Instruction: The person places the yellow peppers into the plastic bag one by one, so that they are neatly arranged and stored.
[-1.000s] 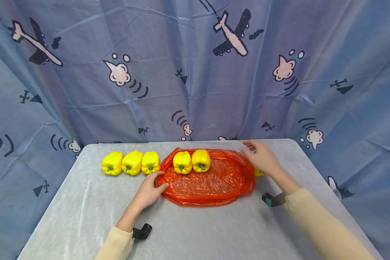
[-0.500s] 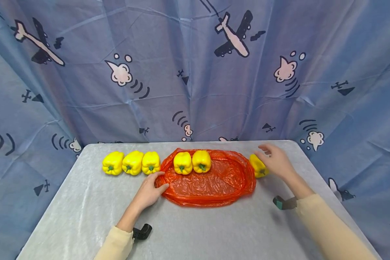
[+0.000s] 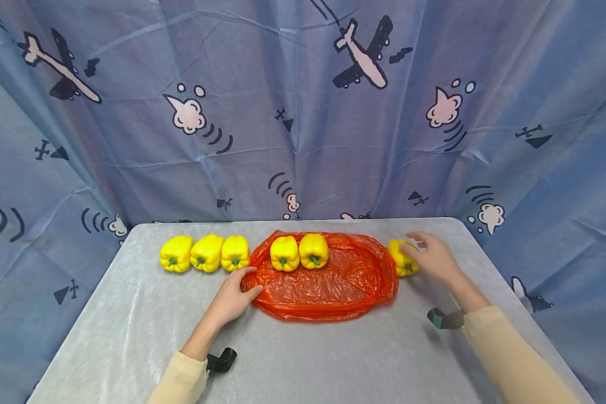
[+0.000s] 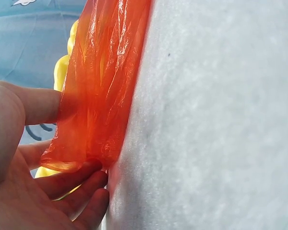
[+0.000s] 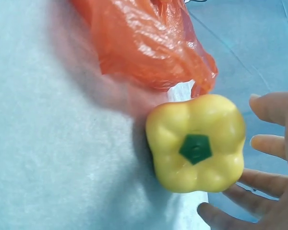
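A red plastic bag point(image 3: 323, 289) lies spread on the table, its rim gathered into a raised ring. Two yellow bell peppers, a left one point(image 3: 284, 253) and a right one point(image 3: 313, 251), sit inside at its back. My left hand point(image 3: 232, 294) holds the bag's left edge, the thin film between thumb and fingers in the left wrist view. Another yellow bell pepper point(image 5: 197, 143) stands just outside the bag's right end, green stem facing the camera. My right hand point(image 3: 431, 258) is beside it, fingers spread and partly behind it; whether they touch is unclear.
Left of the bag, three more yellow bell peppers point(image 3: 207, 253) stand in a row near the back of the pale grey table point(image 3: 323, 365). A blue curtain point(image 3: 303, 112) printed with planes hangs behind and around the table. Each wrist wears a dark camera mount point(image 3: 222, 360).
My right hand has moved right, away from the bag's right rim, to beside the outer bell pepper, which now shows more. My left hand stays at the bag's left edge.
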Available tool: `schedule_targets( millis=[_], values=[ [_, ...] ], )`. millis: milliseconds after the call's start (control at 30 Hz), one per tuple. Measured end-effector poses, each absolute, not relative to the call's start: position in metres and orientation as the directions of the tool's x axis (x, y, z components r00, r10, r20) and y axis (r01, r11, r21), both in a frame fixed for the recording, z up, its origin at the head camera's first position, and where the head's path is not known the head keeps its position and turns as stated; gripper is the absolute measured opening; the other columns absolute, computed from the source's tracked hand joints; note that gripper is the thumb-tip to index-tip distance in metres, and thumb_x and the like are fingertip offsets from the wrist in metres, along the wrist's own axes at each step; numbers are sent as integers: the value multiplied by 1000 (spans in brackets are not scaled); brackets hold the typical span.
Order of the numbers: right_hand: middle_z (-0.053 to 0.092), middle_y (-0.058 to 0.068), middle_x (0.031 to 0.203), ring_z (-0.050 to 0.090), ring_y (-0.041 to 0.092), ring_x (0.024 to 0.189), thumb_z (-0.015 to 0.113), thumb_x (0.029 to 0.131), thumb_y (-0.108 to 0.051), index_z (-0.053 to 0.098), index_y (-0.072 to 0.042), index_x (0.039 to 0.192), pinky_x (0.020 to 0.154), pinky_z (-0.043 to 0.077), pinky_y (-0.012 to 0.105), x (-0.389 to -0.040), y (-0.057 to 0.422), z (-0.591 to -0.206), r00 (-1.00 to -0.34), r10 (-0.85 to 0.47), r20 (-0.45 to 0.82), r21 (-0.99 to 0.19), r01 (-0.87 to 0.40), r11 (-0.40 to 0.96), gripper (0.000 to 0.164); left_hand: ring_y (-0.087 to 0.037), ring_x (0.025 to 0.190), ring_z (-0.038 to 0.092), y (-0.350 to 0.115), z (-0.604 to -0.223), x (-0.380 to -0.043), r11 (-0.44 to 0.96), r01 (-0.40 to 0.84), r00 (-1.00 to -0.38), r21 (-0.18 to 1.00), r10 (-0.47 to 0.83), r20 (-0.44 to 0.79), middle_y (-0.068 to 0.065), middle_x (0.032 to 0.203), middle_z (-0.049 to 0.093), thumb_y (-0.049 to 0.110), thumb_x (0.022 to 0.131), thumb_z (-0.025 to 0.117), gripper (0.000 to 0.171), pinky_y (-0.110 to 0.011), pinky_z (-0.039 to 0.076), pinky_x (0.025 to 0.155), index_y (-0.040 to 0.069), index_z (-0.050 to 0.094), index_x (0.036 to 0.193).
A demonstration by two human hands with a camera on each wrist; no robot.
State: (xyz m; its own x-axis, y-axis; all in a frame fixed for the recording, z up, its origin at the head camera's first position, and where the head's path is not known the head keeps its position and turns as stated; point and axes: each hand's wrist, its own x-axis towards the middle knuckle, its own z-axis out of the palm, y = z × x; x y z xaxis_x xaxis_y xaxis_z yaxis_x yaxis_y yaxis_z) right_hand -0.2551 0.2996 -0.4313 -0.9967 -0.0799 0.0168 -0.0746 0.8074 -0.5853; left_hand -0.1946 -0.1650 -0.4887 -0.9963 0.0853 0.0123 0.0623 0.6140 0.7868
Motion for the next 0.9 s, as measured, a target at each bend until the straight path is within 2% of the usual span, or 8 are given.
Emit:
schedule_targets(
  millis=[533, 900],
  values=[
    [39, 29, 153, 43, 52, 132, 55, 101, -52, 39, 0, 152, 102, 44, 65, -254, 306, -446, -992, -87, -96, -645, -5, 764, 75, -41, 138, 43, -165, -490, -194, 620, 77, -996, 781, 91, 26, -20, 145, 52, 19, 95, 71, 48, -59, 32, 114, 5, 57, 139],
    [44, 30, 149, 46, 51, 130, 54, 102, -52, 43, 2, 149, 99, 48, 60, -250, 308, -447, -995, -55, -80, -666, 12, 746, 73, -41, 139, 43, -165, -491, -195, 622, 78, -995, 779, 93, 25, -21, 145, 52, 19, 95, 71, 49, -59, 32, 114, 5, 57, 139]
  ],
)
